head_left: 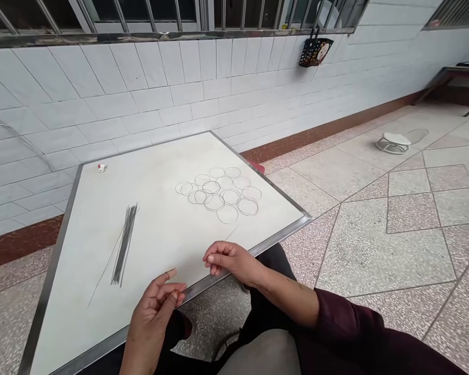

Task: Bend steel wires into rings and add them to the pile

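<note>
My left hand (154, 307) is at the near edge of the table, thumb and forefinger pinched on a thin wire (232, 233). My right hand (229, 260) is closed just right of it, its fingertips pinched along what looks like the same wire, whose far end sticks out past the knuckles. Left of the hands lies a bundle of straight dark wires (125, 245), with a few stray ones beside it. Beyond my right hand, several thin wire rings (227, 213) lie flat, many of them overlapping.
The white table (160, 172) has a metal rim and stands by a tiled wall. A small white and red object (102, 167) sits at its far left corner. A patterned bag (316, 51) hangs from the window bars. A low white stool (393, 142) stands on the floor to the right.
</note>
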`<action>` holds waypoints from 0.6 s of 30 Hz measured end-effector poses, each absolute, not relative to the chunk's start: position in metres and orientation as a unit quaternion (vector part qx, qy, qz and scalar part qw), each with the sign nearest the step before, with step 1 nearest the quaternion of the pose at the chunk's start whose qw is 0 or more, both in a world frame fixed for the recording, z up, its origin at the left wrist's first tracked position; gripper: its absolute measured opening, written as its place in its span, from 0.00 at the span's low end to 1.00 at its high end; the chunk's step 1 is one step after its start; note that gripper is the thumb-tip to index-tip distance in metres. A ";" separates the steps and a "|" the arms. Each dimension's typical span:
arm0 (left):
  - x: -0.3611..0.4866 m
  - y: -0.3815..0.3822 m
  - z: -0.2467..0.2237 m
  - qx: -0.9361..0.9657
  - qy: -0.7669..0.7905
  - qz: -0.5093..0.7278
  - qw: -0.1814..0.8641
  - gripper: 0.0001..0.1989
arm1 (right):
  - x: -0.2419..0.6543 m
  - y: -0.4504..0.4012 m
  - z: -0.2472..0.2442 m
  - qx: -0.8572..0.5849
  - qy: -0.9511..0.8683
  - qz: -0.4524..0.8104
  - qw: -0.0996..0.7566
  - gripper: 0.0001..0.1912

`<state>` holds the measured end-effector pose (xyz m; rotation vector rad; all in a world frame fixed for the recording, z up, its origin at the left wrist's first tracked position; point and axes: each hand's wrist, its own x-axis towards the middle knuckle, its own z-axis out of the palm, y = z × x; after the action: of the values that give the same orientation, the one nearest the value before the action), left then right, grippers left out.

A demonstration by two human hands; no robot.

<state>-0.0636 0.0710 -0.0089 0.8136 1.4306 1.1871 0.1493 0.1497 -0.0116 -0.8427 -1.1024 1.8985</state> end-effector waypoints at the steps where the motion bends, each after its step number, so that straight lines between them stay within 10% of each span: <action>1: -0.064 0.071 -0.008 0.326 0.599 0.510 0.525 0.28 | 0.150 0.149 -0.013 -0.335 -0.420 0.746 0.394 0.18; 18: 0.018 0.070 -0.013 0.165 0.433 0.693 0.552 0.15 | 0.127 0.114 -0.015 -0.299 -0.293 0.795 0.438 0.16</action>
<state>0.0177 0.0701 -0.0134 0.3914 1.0240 1.6404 0.1273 0.1144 -0.0151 -0.7432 -0.7274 1.9772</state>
